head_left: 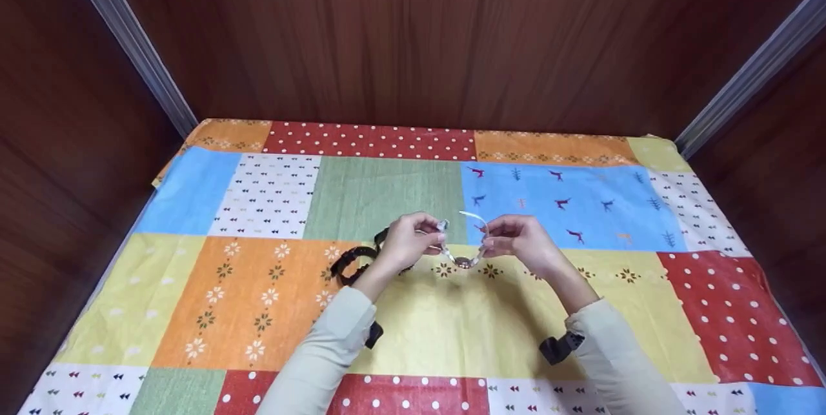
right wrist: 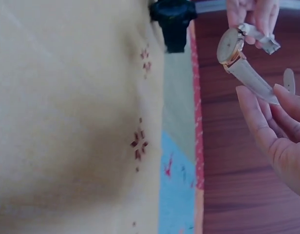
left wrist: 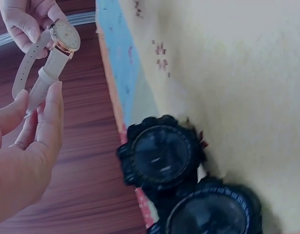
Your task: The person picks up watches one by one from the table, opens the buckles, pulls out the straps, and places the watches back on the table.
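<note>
A round wristwatch with a rose-gold metal case, pale dial and smooth cream, leather-like strap (head_left: 463, 262) is held up off the worktop (head_left: 419, 337), between the two hands. Its strap spreads into an open U, with the case at the lowest point of the curve in the head view. One strap half bears a small metal buckle and a narrow keeper band; the other is a flat tongue pierced by a row of little holes.

The left hand (head_left: 408, 239), left of the cream watch, has its grip clamped on the buckle half, thumb against fingers. The right hand (head_left: 524, 239), right of the cream watch, has its grip pinched together on the holed half, and the rounded free tip curves up beyond the fingertips.

Further left of the cream watch, partly behind the left hand, are two chunky black watches (left wrist: 162, 156) with knobbly, ridged round bezels and dark glossy faces, set close together; the strap of one arches in a loop.

Under the cream watch, the worktop wears a lightly creased patchwork-print cloth of yellow, orange, blue, green and dotted red blocks. Beyond the cream watch rises a reddish-brown wood-grain panel (head_left: 419, 34), flanked by ribbed grey metal-look strips (head_left: 129, 34).
</note>
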### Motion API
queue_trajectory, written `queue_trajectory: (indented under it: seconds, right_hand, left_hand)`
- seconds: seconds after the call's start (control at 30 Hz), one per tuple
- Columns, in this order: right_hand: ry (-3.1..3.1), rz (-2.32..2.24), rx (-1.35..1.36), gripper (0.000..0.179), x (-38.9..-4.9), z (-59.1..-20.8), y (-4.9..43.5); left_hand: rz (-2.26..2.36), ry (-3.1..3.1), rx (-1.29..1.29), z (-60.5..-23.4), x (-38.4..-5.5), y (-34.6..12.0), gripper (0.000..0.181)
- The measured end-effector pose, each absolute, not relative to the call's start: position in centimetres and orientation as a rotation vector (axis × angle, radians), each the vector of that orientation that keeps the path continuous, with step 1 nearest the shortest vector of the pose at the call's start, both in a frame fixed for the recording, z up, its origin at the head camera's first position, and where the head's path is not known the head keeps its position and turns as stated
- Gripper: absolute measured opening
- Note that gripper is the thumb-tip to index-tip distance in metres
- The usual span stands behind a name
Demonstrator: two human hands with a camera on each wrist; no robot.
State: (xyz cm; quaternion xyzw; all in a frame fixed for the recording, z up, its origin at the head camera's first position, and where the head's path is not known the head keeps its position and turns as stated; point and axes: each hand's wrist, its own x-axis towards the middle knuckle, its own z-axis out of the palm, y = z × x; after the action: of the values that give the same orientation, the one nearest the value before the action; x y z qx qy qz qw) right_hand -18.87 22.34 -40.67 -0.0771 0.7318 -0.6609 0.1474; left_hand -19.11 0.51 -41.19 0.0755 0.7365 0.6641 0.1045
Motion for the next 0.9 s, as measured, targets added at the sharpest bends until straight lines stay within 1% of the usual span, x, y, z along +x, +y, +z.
queue_trajectory:
  seconds: [0.3, 0.57, 0.77, 0.9]
  right_hand:
    - [2.061, -1.885, -0.104, 0.016, -19.8, -42.4, 23.4]
    - [2.076, -1.847, -0.057, 0.025, -20.4, -43.4, 24.0]
    - [2.035, -1.839, 0.045, 0.023, -20.8, -43.6, 24.2]
    - [2.021, -1.808, 0.138, 0.023, -20.9, -43.8, 24.3]
  left_hand:
    - [1.88, 2.179, 0.086, -43.0, -20.6, 2.6, 0.014]
    - [1.862, 2.163, -0.015, -44.2, -21.3, 4.0, 0.01]
    - [1.82, 2.157, -0.065, -45.1, -21.8, 4.9, 0.005]
    - [1.74, 2.222, -0.096, -45.4, -21.8, 5.4, 0.006]
